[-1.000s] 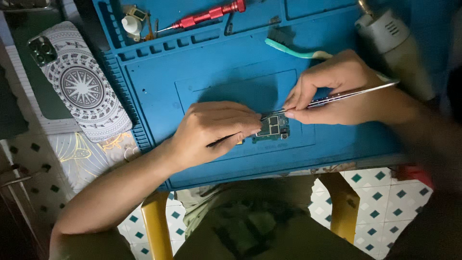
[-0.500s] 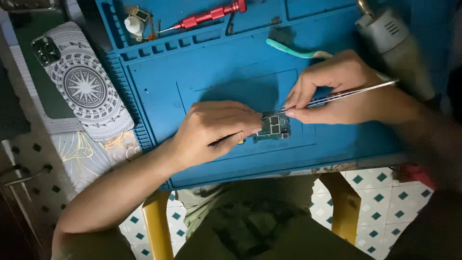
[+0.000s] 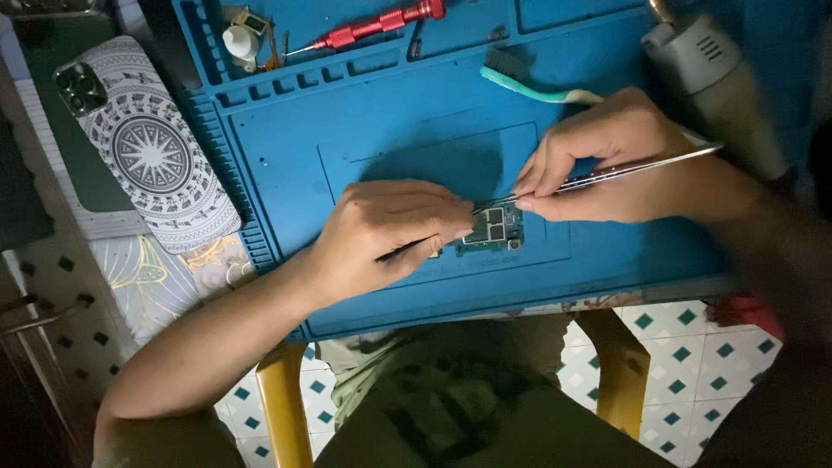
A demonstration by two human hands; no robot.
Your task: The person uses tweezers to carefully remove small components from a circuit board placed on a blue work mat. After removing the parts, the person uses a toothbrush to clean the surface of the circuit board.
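A small green circuit board (image 3: 492,232) lies on the blue work mat (image 3: 295,165). My left hand (image 3: 390,234) rests on the mat just left of the board, its fingers closed around a thin dark tool (image 3: 407,249) that points at the board. My right hand (image 3: 615,160) pinches silver tweezers (image 3: 637,165), whose tips meet the top edge of the board between the two hands. Both hands touch or nearly touch the board.
A phone in a white patterned case (image 3: 147,147) lies left of the mat. A red screwdriver (image 3: 381,23), a small white bottle (image 3: 240,42) and a teal toothbrush (image 3: 529,87) sit at the mat's far side. A grey hot-air tool (image 3: 719,82) lies at the right.
Both hands stay at the board; the view has shifted slightly, with almost no movement of hands or tools.
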